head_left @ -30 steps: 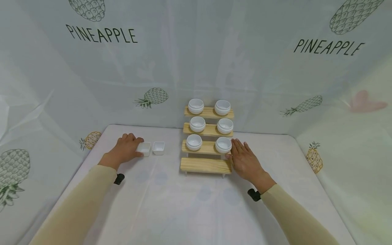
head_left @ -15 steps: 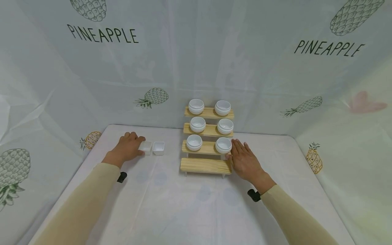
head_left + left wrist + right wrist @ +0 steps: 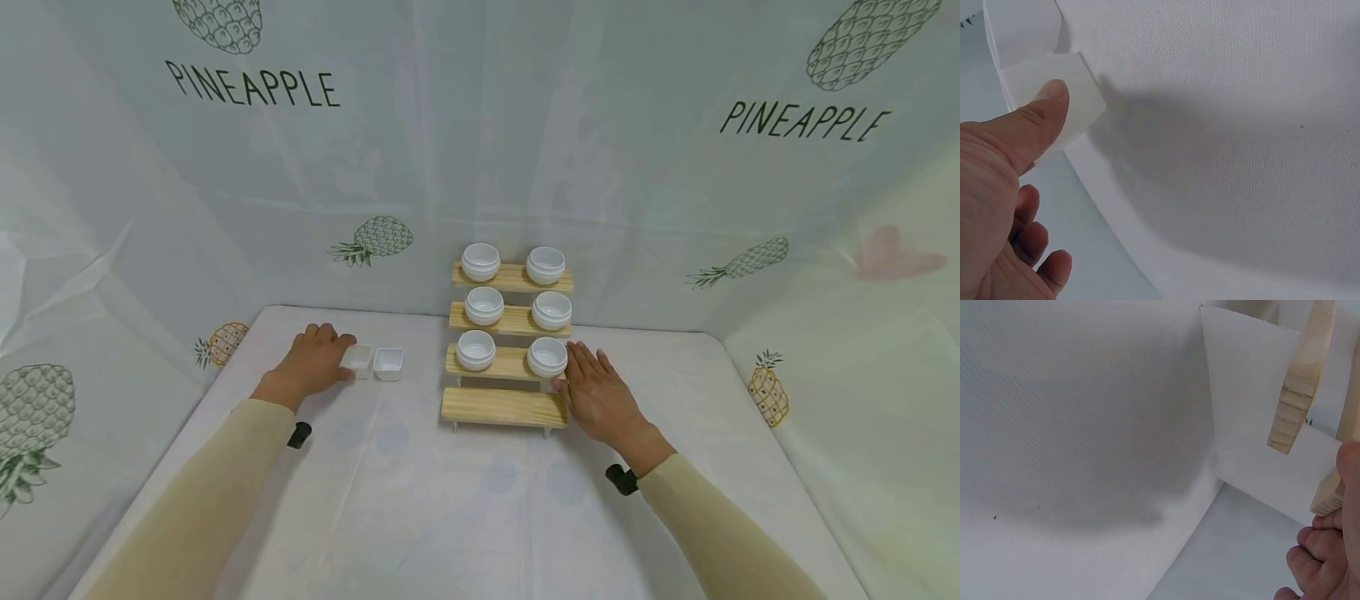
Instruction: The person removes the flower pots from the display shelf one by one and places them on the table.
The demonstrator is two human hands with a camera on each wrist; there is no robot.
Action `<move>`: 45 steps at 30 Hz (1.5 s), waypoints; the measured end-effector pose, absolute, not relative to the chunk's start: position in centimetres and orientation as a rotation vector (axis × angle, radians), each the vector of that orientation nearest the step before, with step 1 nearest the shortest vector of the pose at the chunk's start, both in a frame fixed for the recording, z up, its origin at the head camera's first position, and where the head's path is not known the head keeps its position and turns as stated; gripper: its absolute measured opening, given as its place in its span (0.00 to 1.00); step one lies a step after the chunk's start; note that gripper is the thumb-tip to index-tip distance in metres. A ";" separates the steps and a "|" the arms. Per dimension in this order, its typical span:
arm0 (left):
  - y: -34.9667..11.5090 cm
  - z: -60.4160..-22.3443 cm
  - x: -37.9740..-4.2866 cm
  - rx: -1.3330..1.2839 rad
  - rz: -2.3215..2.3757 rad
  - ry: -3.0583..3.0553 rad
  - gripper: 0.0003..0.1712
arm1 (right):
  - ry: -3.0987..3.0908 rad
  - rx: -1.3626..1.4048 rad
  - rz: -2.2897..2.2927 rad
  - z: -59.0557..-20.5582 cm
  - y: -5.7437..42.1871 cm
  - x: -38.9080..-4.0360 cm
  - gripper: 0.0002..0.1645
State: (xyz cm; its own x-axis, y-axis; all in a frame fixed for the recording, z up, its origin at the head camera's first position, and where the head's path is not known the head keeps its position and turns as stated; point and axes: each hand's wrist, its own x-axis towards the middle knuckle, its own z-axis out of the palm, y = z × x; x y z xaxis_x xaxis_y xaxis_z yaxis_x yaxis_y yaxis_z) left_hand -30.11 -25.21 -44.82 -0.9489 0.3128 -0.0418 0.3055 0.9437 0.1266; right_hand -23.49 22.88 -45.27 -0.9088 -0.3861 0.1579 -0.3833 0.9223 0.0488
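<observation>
My left hand grips a small square white dish by its left side. In the left wrist view the thumb presses flat on the wall of this dish, while the other fingers curl behind. Beside it on the right stands a matching white square dish, right up against it. My right hand lies with straight fingers along the right end of a tiered wooden stand. The right wrist view has its fingers close by the ends of the wooden shelves and the white side panel.
Round white bowls sit in pairs on the upper three shelves, such as the front left bowl; the lowest shelf is bare wood. A white cloth covers the table. Behind it hangs a pineapple-print curtain.
My left hand has slid the square dish slightly to the right, closing the gap to the other dish. The right hand has stayed at the stand.
</observation>
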 end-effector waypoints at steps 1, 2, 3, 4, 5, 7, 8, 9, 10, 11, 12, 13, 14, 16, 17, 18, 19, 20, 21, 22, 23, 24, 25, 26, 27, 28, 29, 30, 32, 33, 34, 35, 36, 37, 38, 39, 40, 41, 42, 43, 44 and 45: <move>-25.2 -44.8 -30.1 0.486 0.180 3.038 0.37 | -2.918 0.588 -0.025 -45.3 22.9 -23.5 0.42; -25.3 -44.8 -30.1 0.492 0.178 3.041 0.37 | -2.919 0.587 -0.022 -45.2 22.9 -23.5 0.42; -25.3 -44.9 -30.2 0.489 0.179 3.042 0.37 | -2.920 0.586 -0.022 -45.2 22.9 -23.5 0.42; -25.3 -44.9 -30.2 0.489 0.177 3.043 0.37 | -2.921 0.585 -0.021 -45.2 22.9 -23.4 0.42; -25.3 -45.0 -30.2 0.486 0.177 3.044 0.37 | -2.923 0.584 -0.019 -45.2 22.9 -23.4 0.42; -25.4 -45.1 -30.3 0.484 0.178 3.046 0.37 | -2.927 0.581 -0.018 -45.2 22.8 -23.4 0.42; -25.4 -45.2 -30.3 0.482 0.178 3.046 0.38 | -2.926 0.579 -0.016 -45.2 22.8 -23.4 0.42; -25.4 -45.3 -30.4 0.476 0.178 3.046 0.38 | -2.927 0.579 -0.012 -45.2 22.8 -23.4 0.42; -25.4 -45.3 -30.4 0.478 0.176 3.047 0.38 | -2.928 0.578 -0.008 -45.2 22.8 -23.4 0.42; -25.4 -45.3 -30.4 0.479 0.175 3.050 0.38 | -2.928 0.577 -0.005 -45.2 22.8 -23.4 0.42; -25.4 -45.4 -30.4 0.484 0.170 3.052 0.38 | -2.928 0.576 -0.003 -45.2 22.8 -23.4 0.42; -25.4 -45.4 -30.4 0.486 0.162 3.055 0.38 | -2.929 0.577 -0.001 -45.1 22.8 -23.4 0.42; -25.4 -45.4 -30.4 0.489 0.155 3.058 0.38 | -2.930 0.577 0.002 -45.1 22.8 -23.4 0.42; -25.5 -45.4 -30.4 0.498 0.136 3.062 0.39 | -2.934 0.575 -0.001 -45.2 22.8 -23.4 0.42; -25.5 -45.4 -30.4 0.501 0.127 3.065 0.39 | -2.937 0.574 -0.003 -45.2 22.8 -23.3 0.42; -25.5 -45.4 -30.4 0.504 0.115 3.066 0.40 | -2.939 0.574 -0.005 -45.2 22.8 -23.3 0.42; -25.6 -45.4 -30.4 0.504 0.110 3.068 0.41 | -2.939 0.574 -0.008 -45.2 22.8 -23.3 0.42; -25.6 -45.4 -30.4 0.504 0.106 3.071 0.43 | -2.939 0.574 -0.012 -45.2 22.8 -23.3 0.42; -25.6 -45.4 -30.4 0.502 0.102 3.074 0.45 | -2.938 0.575 -0.014 -45.2 22.8 -23.3 0.42; -25.5 -45.3 -30.4 0.501 0.106 3.079 0.47 | -2.937 0.576 -0.014 -45.1 22.8 -23.3 0.42; -25.5 -45.2 -30.3 0.498 0.111 3.084 0.49 | -2.935 0.576 -0.015 -45.1 22.8 -23.3 0.42; -25.5 -45.1 -30.2 0.492 0.120 3.088 0.51 | -2.933 0.578 -0.017 -45.1 22.8 -23.3 0.42; -25.4 -45.0 -30.1 0.487 0.134 3.096 0.51 | -2.932 0.578 -0.017 -45.1 22.8 -23.3 0.42; -25.4 -44.8 -30.0 0.486 0.148 3.107 0.51 | -2.933 0.579 -0.017 -45.1 22.8 -23.3 0.42; -25.2 -44.5 -29.9 0.490 0.167 3.122 0.50 | -2.933 0.580 -0.017 -45.1 22.8 -23.3 0.42; -25.0 -44.2 -29.7 0.498 0.194 3.143 0.47 | -2.933 0.581 -0.019 -45.1 22.8 -23.3 0.42; -24.8 -43.8 -29.5 0.503 0.221 3.169 0.44 | -2.935 0.581 -0.021 -45.1 22.8 -23.3 0.42; -24.4 -43.4 -29.3 0.514 0.257 3.203 0.41 | -2.936 0.582 -0.022 -45.1 22.8 -23.3 0.42; -23.4 -42.6 -28.7 0.556 0.337 3.288 0.35 | -2.940 0.581 -0.020 -45.1 22.9 -23.3 0.42; -22.7 -42.1 -28.4 0.585 0.384 3.332 0.32 | -2.941 0.580 -0.020 -45.1 22.9 -23.3 0.42; -21.9 -41.5 -28.0 0.614 0.431 3.371 0.29 | -2.942 0.579 -0.021 -45.1 22.9 -23.3 0.42; -21.0 -41.0 -27.7 0.649 0.469 3.406 0.27 | -2.944 0.578 -0.020 -45.1 22.9 -23.3 0.42; -20.1 -40.5 -27.4 0.697 0.493 3.437 0.25 | -2.944 0.578 -0.019 -45.1 22.9 -23.3 0.42; -19.1 -40.0 -27.1 0.741 0.509 3.460 0.24 | -2.945 0.578 -0.019 -45.2 23.0 -23.3 0.42; -18.1 -39.5 -26.8 0.781 0.521 3.475 0.23 | -2.945 0.578 -0.020 -45.2 23.0 -23.3 0.42; -17.1 -39.0 -26.4 0.822 0.518 3.487 0.22 | -2.944 0.579 -0.019 -45.2 23.0 -23.3 0.42; -16.0 -38.6 -26.2 0.857 0.512 3.493 0.22 | -2.943 0.580 -0.017 -45.2 23.0 -23.4 0.42; -15.0 -38.2 -26.0 0.895 0.493 3.501 0.22 | -2.941 0.582 -0.014 -45.2 23.0 -23.4 0.42; -13.9 -37.9 -25.7 0.930 0.478 3.505 0.22 | -2.940 0.583 -0.012 -45.2 23.0 -23.4 0.42; -12.9 -37.6 -25.5 0.961 0.469 3.503 0.22 | -2.937 0.586 -0.009 -45.2 23.0 -23.4 0.42; -11.9 -37.4 -25.3 0.993 0.451 3.501 0.22 | -2.933 0.588 -0.008 -45.2 23.0 -23.5 0.42; -10.9 -37.3 -25.2 1.035 0.429 3.501 0.22 | -2.929 0.590 -0.008 -45.3 23.0 -23.5 0.42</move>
